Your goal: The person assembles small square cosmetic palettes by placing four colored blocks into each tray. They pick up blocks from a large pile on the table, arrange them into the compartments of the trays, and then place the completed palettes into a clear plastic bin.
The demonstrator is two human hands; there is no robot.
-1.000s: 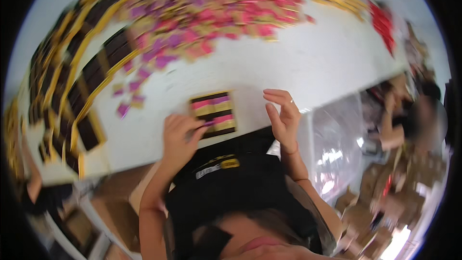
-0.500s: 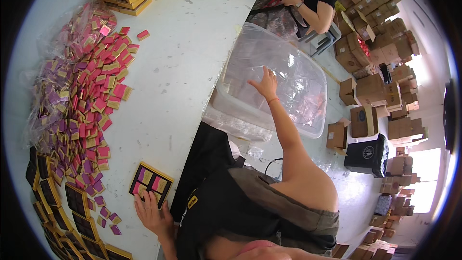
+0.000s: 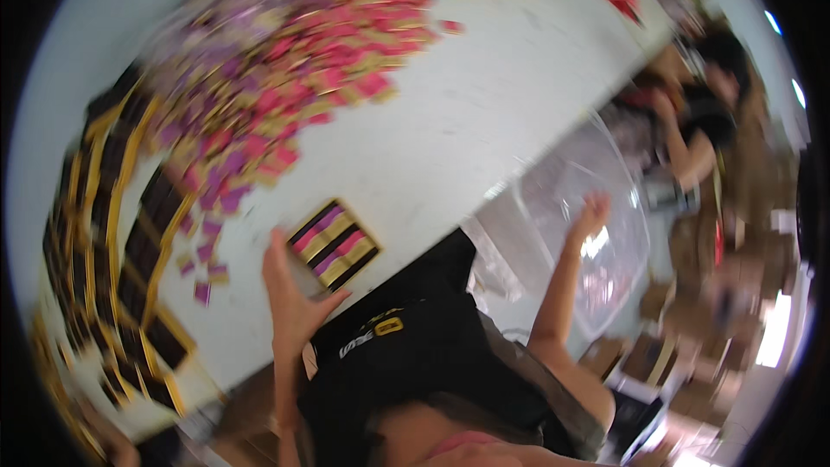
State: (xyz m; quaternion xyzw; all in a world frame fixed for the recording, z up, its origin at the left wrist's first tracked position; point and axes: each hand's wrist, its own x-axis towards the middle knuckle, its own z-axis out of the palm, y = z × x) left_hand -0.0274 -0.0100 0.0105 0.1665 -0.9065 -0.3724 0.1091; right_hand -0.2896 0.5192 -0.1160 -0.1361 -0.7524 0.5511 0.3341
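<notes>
At the near edge of the white table (image 3: 484, 121), a small square black tray with gold rim (image 3: 334, 244) is seen, filled with flat foil-wrapped pieces in pink, purple and gold stripes. It is touched at its near corner by the left hand (image 3: 292, 298), whose fingers are spread flat and hold nothing. The right hand (image 3: 590, 212) is raised, fingers loosely open, against the large clear plastic tub (image 3: 579, 233) beside the table; whether its wall is touched cannot be told. Compared with half a second ago, the tray is shown nearer the middle and the view is swung back toward the table. A glossy heap of pink and purple wrapped pieces (image 3: 285, 69) is spread beyond the tray, and stacked black-and-gold trays (image 3: 112, 242) are lined along the left. Much is blurred.
</notes>
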